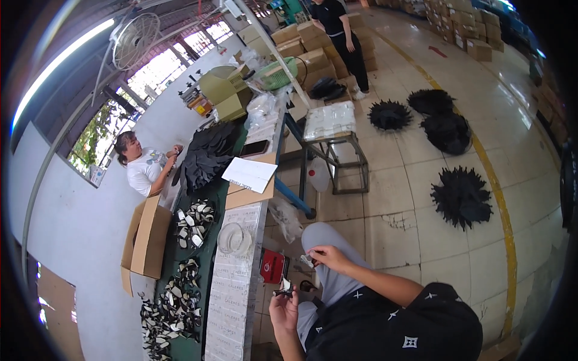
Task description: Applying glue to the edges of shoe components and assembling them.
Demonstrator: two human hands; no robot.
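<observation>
Beside the table's [232, 289] right edge, two hands hold small bits.
I see the left hand [284, 313] pinching a black-and-white piece [285, 287] just off that edge; the right hand [331, 257] pinches a pale bit [307, 260], too small to name, by the grey knee [328, 239]. The work looks part way: a near heap [171, 310] and a far heap [195, 222] lie on the green strip [208, 274], down its left edge. I can't tell which pieces are done.
</observation>
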